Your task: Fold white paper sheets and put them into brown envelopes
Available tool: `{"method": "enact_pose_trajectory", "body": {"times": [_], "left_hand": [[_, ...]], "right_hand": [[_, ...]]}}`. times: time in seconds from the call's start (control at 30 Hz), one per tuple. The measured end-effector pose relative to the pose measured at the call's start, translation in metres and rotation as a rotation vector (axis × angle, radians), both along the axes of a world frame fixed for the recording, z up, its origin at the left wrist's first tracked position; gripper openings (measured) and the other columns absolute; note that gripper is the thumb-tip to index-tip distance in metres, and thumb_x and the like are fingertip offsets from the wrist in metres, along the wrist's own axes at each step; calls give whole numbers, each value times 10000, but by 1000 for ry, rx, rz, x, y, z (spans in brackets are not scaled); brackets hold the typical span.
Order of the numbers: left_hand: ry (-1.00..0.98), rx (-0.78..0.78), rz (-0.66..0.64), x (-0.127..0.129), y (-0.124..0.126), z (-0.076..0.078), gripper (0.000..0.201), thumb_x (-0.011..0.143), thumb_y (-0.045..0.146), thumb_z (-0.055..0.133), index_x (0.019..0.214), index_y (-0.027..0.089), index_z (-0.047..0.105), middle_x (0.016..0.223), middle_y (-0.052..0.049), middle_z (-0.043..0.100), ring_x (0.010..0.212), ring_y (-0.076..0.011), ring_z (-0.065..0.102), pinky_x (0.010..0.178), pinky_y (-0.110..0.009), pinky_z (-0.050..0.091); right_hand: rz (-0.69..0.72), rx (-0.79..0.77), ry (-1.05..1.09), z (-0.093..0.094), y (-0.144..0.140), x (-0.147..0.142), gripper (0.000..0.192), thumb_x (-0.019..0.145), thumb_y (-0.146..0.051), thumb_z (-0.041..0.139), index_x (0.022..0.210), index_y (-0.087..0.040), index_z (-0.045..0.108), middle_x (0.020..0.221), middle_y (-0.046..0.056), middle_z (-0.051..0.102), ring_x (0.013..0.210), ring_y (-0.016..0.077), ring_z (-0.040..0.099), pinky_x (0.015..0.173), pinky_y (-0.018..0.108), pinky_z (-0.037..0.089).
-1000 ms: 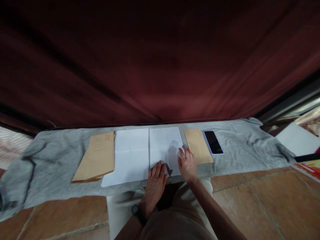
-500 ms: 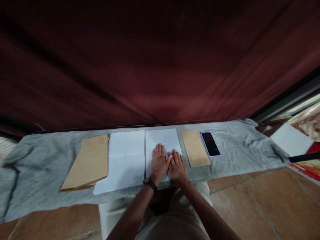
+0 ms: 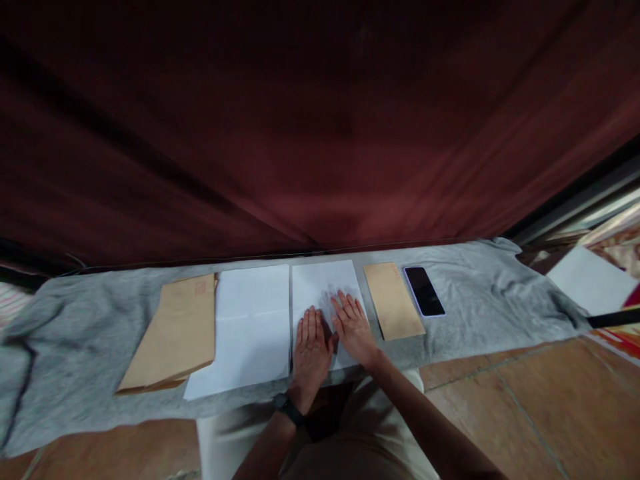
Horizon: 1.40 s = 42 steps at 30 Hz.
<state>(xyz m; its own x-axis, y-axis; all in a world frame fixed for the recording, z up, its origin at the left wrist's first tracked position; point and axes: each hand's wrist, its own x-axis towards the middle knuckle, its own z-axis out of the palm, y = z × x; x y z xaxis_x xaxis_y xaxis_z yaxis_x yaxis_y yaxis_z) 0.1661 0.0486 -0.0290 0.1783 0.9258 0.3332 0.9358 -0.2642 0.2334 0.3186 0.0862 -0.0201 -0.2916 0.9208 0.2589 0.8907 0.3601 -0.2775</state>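
A white sheet of paper [image 3: 320, 280] lies on the grey cloth in front of me. My left hand [image 3: 312, 347] rests flat on its lower left part, fingers straight. Over the sheet's right side is my right hand [image 3: 353, 327], fingers stretched out and palm down; whether the whole palm touches the paper I cannot tell. Both hands hold nothing. Just left of this sheet is a stack of white paper [image 3: 253, 320]. A brown envelope [image 3: 393, 300] lies to the right of my right hand.
Several brown envelopes [image 3: 180, 327] are piled at the left, partly over the white stack. A phone [image 3: 425, 291] lies right of the single envelope. Grey cloth [image 3: 480, 300] covers the long narrow surface, with a dark red curtain [image 3: 320, 167] behind it.
My left hand has slid back towards me. My right hand has lifted or moved slightly forward and left, and its fingers now point further up the sheet.
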Motion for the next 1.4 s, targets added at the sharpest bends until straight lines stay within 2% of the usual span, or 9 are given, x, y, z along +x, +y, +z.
{"method": "enact_pose_trajectory", "body": {"times": [0.27, 0.37, 0.47, 0.67, 0.73, 0.9, 1.2, 1.3, 1.4], "left_hand": [[-32, -16, -6, -1, 0, -1, 666, 1009, 413, 448, 1559, 55, 337, 1595, -241, 393, 1518, -343, 324, 1204, -548, 370], [-42, -18, -7, -1, 0, 1, 683, 1012, 428, 446, 1575, 66, 309, 1606, -234, 375, 1521, -342, 317, 1203, -553, 370], [-37, -30, -5, 0, -1, 3, 684, 1010, 430, 455, 1568, 59, 319, 1603, -232, 384, 1525, -338, 310, 1209, -541, 367], [0, -48, -13, -3, -2, -4, 612, 994, 384, 478, 1506, 54, 423, 1555, -238, 460, 1497, -353, 366, 1193, -551, 387], [1, -35, -27, -5, -6, -7, 596, 993, 387, 489, 1505, 86, 436, 1559, -221, 462, 1490, -352, 379, 1178, -558, 404], [39, -30, -108, -11, -24, -1, 586, 1006, 384, 497, 1541, 164, 403, 1602, -169, 418, 1510, -320, 352, 1191, -543, 398], [33, -85, -160, -14, -36, 8, 552, 1007, 378, 517, 1510, 166, 435, 1588, -153, 445, 1507, -304, 360, 1197, -540, 397], [37, -88, -164, -14, -38, 9, 552, 1008, 367, 509, 1518, 171, 429, 1588, -145, 446, 1507, -295, 360, 1206, -531, 388], [44, -71, -156, -14, -39, 7, 552, 1011, 355, 499, 1527, 173, 424, 1590, -140, 444, 1511, -289, 353, 1219, -525, 370]], "right_hand": [[54, -2, -62, -9, 43, 13, 499, 1064, -337, 438, 1546, -210, 438, 1625, 104, 389, 1500, 258, 366, 1234, 497, 297], [3, -4, -50, -7, 63, 23, 494, 1065, -330, 434, 1536, -179, 452, 1605, 134, 414, 1493, 260, 382, 1235, 505, 296], [39, -15, -16, -2, 78, 18, 483, 1072, -302, 395, 1517, -131, 472, 1577, 148, 454, 1485, 247, 397, 1245, 499, 288], [510, -12, -52, 3, 82, -18, 431, 1061, -327, 464, 1480, -250, 529, 1597, 21, 449, 1482, 173, 393, 1260, 392, 282], [558, 0, -75, 2, 87, -23, 427, 1060, -339, 479, 1477, -261, 530, 1606, 21, 435, 1483, 188, 393, 1257, 413, 285], [480, 20, -102, -5, 117, -21, 457, 1047, -355, 518, 1497, -274, 503, 1608, 9, 426, 1479, 197, 402, 1261, 427, 278], [317, -21, -115, -6, 166, -15, 451, 1062, -343, 470, 1497, -230, 513, 1596, 45, 440, 1475, 206, 415, 1249, 415, 301], [251, -25, -85, -1, 157, -12, 462, 1059, -317, 460, 1508, -213, 500, 1595, 63, 441, 1481, 213, 406, 1254, 428, 295], [268, -7, -55, 2, 121, -9, 472, 1058, -303, 452, 1523, -231, 478, 1616, 60, 408, 1499, 214, 375, 1267, 453, 268]]}}
